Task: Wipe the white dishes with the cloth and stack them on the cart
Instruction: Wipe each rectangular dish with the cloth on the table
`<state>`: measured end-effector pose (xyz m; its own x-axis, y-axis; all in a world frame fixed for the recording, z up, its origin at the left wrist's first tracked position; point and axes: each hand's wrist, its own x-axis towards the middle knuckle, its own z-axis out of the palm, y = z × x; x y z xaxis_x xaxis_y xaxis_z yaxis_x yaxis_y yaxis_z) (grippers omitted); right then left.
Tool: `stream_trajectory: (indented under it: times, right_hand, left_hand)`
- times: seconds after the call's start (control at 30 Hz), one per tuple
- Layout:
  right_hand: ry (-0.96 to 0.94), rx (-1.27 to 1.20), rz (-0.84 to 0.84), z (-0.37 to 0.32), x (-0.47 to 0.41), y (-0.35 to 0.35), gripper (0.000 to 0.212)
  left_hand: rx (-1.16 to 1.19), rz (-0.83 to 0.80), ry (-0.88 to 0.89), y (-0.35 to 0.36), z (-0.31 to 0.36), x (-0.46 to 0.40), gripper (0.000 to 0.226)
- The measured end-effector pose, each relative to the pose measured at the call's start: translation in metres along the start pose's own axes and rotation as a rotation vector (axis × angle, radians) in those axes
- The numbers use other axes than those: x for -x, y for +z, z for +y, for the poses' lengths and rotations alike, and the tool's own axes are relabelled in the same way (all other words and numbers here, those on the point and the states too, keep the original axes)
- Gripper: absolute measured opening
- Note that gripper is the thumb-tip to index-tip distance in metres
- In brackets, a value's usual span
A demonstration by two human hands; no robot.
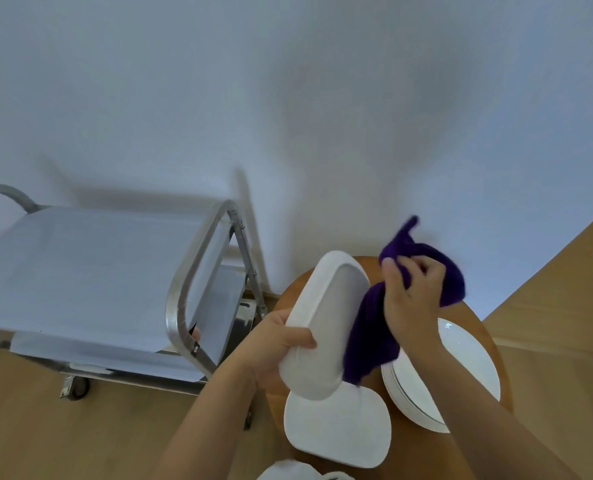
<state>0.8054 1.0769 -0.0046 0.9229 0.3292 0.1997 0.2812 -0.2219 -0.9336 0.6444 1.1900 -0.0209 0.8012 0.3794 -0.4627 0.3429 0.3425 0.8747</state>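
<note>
Left hand [274, 344] clamps rectangular dish [322, 323] by its near end, tilted up so the inside faces the right hand [414, 299], which grips purple cloth [371, 337] against it. Unwiped dishes [461, 368] on the desk [364, 263] below; cart [90, 271] left, bare.

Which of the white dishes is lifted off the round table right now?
The oblong dish, gripped and tilted by the left hand. The flat rounded-square dish below it and the round plate stack lie on the table.

A white rectangular dish [322, 323] tilts on edge mid-frame, a purple cloth [371, 337] draped against its inner face; the steel cart [90, 271] stands left.
</note>
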Motion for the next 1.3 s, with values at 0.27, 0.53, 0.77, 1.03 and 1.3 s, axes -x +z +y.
stream_trajectory:
  times: [0.27,0.53,0.77,1.03,1.3]
  right_hand:
    - [-0.572,0.493,-0.624,0.003,0.022,0.023,0.056]
    - [-0.366,0.364,-0.44,0.009,-0.01,0.022,0.045]
    - [0.033,0.297,-0.408,0.025,-0.016,0.021,0.042]
    - [-0.12,0.336,-0.413,0.009,0.012,0.033,0.057]
    - [-0.295,0.283,-0.582,0.006,0.055,0.041,0.059]
  left_hand:
    - [-0.229,-0.161,-0.023,0.014,0.012,0.008,0.05]
    - [-0.167,-0.165,0.01,0.006,0.01,0.012,0.035]
    - [0.131,-0.035,0.103,0.005,0.009,0.005,0.048]
    - [0.188,0.215,0.128,0.042,0.023,-0.007,0.075]
    - [0.424,0.412,0.128,0.047,0.021,-0.021,0.047]
